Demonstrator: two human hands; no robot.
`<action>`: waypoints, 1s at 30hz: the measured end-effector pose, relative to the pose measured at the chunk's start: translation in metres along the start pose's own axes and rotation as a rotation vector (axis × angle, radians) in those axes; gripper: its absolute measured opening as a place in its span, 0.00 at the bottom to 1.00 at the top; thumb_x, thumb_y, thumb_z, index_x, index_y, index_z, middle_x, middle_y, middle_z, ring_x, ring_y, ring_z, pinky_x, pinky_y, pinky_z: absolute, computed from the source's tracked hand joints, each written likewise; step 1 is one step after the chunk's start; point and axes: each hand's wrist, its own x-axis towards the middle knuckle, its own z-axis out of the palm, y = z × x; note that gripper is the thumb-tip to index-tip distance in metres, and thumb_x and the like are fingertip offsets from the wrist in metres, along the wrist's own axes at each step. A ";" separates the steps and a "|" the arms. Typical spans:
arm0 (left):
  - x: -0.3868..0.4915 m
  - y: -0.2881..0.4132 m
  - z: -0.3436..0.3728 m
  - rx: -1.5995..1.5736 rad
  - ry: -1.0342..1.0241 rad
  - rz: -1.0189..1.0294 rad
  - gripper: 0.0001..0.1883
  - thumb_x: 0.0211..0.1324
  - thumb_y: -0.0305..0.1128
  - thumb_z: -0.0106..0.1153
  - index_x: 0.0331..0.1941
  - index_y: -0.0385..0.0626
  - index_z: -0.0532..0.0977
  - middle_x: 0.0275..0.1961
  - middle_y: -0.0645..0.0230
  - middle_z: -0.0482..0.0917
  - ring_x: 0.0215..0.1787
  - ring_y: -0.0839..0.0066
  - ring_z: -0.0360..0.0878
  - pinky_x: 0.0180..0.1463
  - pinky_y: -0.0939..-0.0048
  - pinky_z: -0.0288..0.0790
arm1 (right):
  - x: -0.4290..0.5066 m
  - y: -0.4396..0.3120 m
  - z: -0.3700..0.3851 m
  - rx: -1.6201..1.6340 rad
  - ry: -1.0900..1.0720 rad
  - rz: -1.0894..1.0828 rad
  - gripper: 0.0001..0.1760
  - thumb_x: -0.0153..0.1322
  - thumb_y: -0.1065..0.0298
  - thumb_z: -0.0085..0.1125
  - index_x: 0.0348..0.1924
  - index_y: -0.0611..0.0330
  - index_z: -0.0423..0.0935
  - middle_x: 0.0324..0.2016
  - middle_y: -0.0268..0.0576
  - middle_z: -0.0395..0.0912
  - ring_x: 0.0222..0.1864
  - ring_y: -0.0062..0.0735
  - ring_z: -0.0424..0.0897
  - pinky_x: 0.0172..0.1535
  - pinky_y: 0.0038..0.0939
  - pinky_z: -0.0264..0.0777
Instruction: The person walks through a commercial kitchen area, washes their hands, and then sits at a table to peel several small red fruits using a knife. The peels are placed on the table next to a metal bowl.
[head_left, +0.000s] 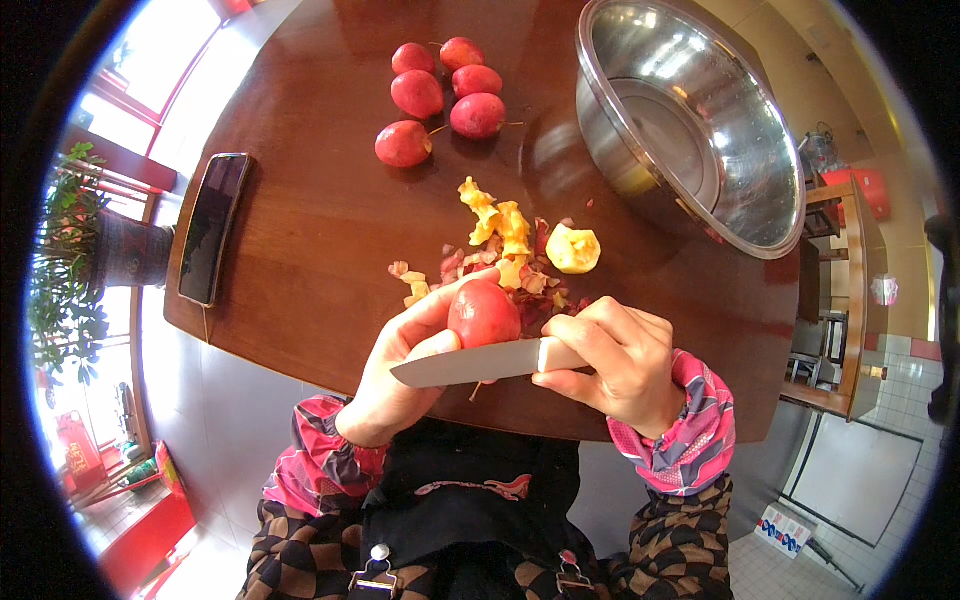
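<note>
My left hand (401, 360) holds a round red fruit (485, 311) with a thin stem pointing down towards me. In my right hand (619, 364) is a knife (469, 364), gripped by its pale handle; its broad blade lies across the near side of the fruit, and whether it cuts in I cannot tell. Just beyond my hands, red peelings (476, 260) and yellow fruit scraps (513, 229) lie in a heap on the brown wooden table (300, 247). A cut yellow piece of fruit (574, 249) rests at the right of the heap. Farther off sit several whole red fruits (417, 94).
A large stainless steel bowl (660, 142) stands at the back right of the table. Near the left edge lies a smartphone (215, 229). A potted plant (135, 247) is beyond that edge. Wooden furniture (855, 300) stands off to the right.
</note>
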 end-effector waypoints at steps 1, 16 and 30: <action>0.000 0.000 0.000 -0.006 -0.005 0.006 0.33 0.58 0.40 0.57 0.63 0.40 0.59 0.53 0.63 0.74 0.52 0.74 0.75 0.52 0.73 0.71 | 0.000 0.000 0.000 -0.001 -0.003 0.001 0.19 0.58 0.52 0.66 0.33 0.56 0.76 0.21 0.35 0.68 0.21 0.32 0.75 0.23 0.30 0.70; 0.000 0.001 0.001 0.015 -0.019 0.027 0.33 0.58 0.42 0.57 0.63 0.38 0.59 0.50 0.61 0.75 0.48 0.73 0.77 0.47 0.72 0.74 | 0.000 -0.002 0.003 -0.041 0.043 -0.007 0.19 0.59 0.51 0.65 0.32 0.55 0.75 0.20 0.34 0.67 0.20 0.32 0.74 0.23 0.30 0.69; 0.000 -0.003 0.007 0.070 0.067 0.047 0.36 0.56 0.44 0.58 0.62 0.33 0.59 0.50 0.57 0.75 0.42 0.71 0.79 0.38 0.74 0.77 | -0.001 0.006 -0.003 -0.003 0.138 0.146 0.19 0.58 0.54 0.67 0.33 0.57 0.76 0.21 0.36 0.69 0.20 0.34 0.75 0.23 0.33 0.69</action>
